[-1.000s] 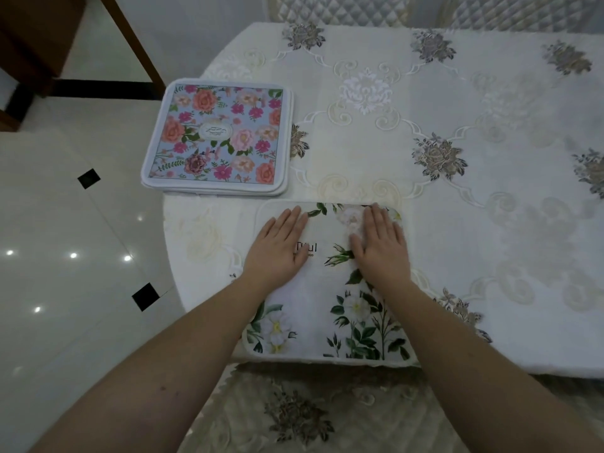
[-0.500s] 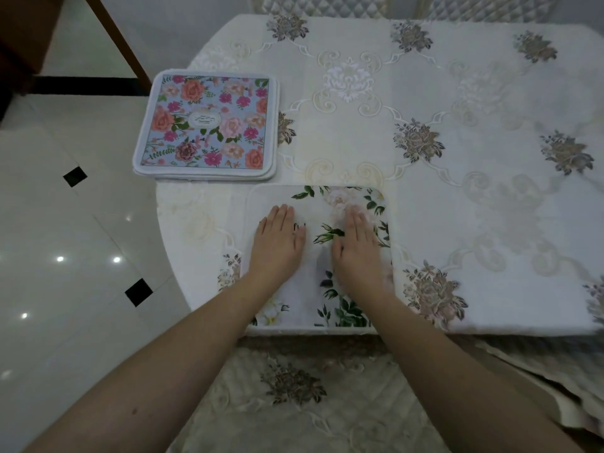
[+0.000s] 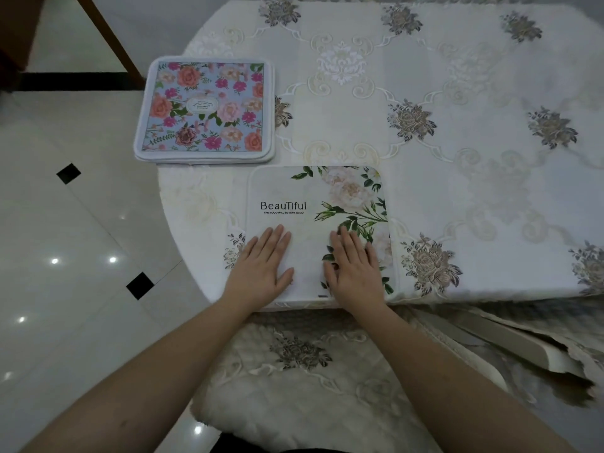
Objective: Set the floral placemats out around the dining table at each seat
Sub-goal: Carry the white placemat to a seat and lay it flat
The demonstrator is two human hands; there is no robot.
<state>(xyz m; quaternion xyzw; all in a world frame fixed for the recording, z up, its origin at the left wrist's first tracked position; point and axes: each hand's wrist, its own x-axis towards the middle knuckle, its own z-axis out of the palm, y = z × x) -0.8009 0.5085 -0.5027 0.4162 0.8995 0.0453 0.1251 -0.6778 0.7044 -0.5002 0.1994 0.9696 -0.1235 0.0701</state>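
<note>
Head view shows your left hand (image 3: 261, 261) and right hand (image 3: 354, 266) spread flat, fingers straight, pressing the near half of the white placemat (image 3: 310, 194) lying at the table's (image 3: 490, 197) near edge. It looks thin, light and floppy, likely to slide on the tablecloth (image 3: 441, 76); lift it by an edge or corner. Farther left, the blue floral stack (image 3: 206, 107) sits just beside it, nothing blocking.

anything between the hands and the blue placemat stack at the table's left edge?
Nothing visible. Both hands, left hand and right hand, lie flat on the white placemat; the blue placemat stack sits just beyond it, only bare tablecloth between.
</note>
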